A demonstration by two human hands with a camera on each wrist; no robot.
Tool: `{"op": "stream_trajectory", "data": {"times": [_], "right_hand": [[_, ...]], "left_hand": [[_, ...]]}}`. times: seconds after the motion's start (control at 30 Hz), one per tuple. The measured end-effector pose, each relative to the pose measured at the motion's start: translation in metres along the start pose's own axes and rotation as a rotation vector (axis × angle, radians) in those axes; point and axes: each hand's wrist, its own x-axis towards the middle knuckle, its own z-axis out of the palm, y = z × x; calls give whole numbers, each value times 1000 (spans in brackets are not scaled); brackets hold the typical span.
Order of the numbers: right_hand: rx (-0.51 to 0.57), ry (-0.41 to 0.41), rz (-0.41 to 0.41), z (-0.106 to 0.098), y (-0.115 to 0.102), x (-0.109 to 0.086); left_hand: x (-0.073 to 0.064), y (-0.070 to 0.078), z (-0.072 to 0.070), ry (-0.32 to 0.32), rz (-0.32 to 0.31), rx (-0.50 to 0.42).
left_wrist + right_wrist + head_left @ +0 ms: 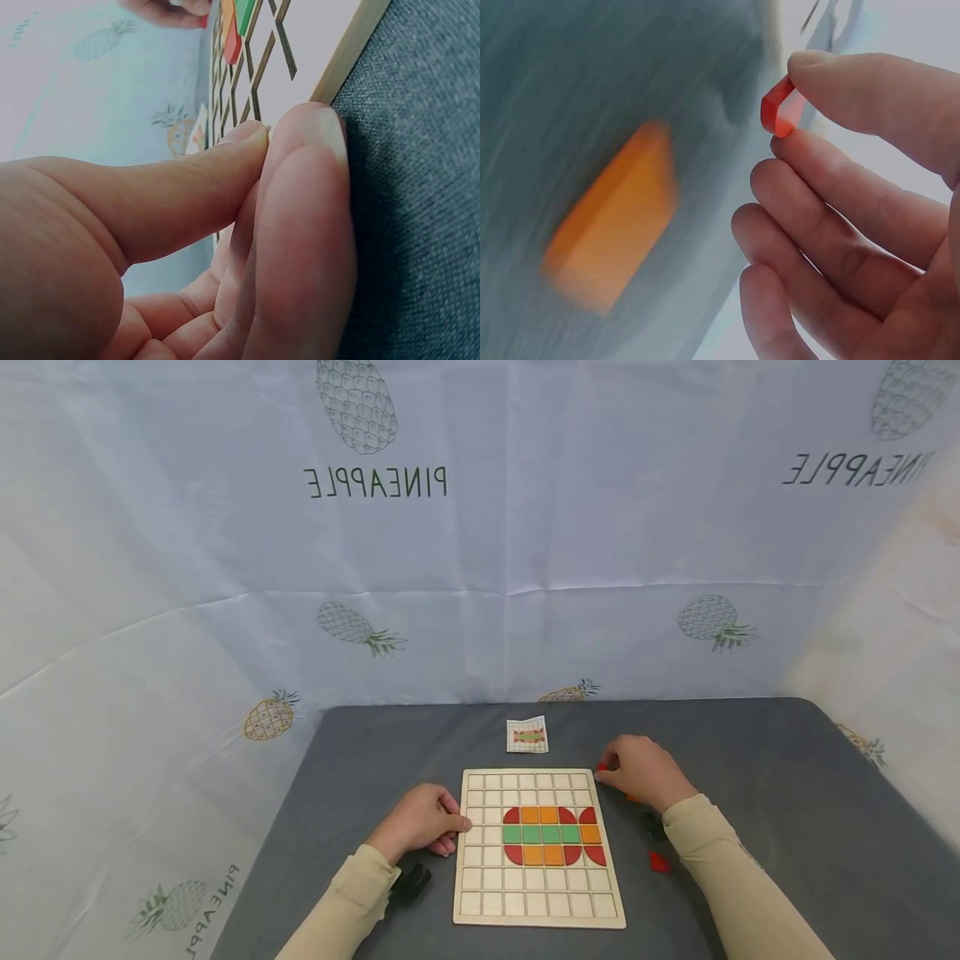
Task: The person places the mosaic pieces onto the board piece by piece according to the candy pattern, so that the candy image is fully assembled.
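A pale wooden grid board [491, 904] lies on the dark table, with red rounded tiles, orange square tiles and a row of green square tiles [531, 834] set in its middle and right cells. At its left edge, my left hand [422, 820] pinches the rim, thumb over the top and fingertips at the side. Beyond the upper right corner, my right hand [647, 770] holds a small red tile [771, 109] between thumb and index finger. The other fingers of that hand are loosely bent. Below it an orange tile [613, 221] lies on the table, blurred in the right wrist view.
A small pattern card [527, 737] with a coloured design sits behind the board. Another red piece [659, 862] lies right of the board, by my right forearm. A pineapple-print cloth [510, 643] hangs behind the grey table [390, 739].
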Motion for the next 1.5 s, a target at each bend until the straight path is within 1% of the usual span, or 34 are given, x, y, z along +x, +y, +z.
{"op": "stream_trajectory", "data": {"times": [0.17, 0.3, 0.47, 0.6, 0.77, 0.97, 1.17, 1.5], "right_hand": [[3, 6, -40, 11, -35, 3], [8, 13, -95, 23, -67, 4], [15, 10, -198, 39, -102, 2], [-9, 6, -280, 51, -120, 1], [-29, 0, -334, 62, -132, 1], [-89, 9, -379, 69, -138, 1], [-110, 9, -395, 71, -142, 1], [-100, -4, -397, 72, -144, 3]], "left_hand": [[2, 2, 1, -8, 13, -4], [3, 3, 1, -16, 14, -9], [3, 4, 1, -23, 11, -7], [3, 3, 1, -18, 10, -1], [2, 1, 1, -16, 4, 8], [1, 1, 1, -17, 3, 2], [1, 2, 0, -13, 3, 0], [3, -1, -3, -19, 5, -3]]}}
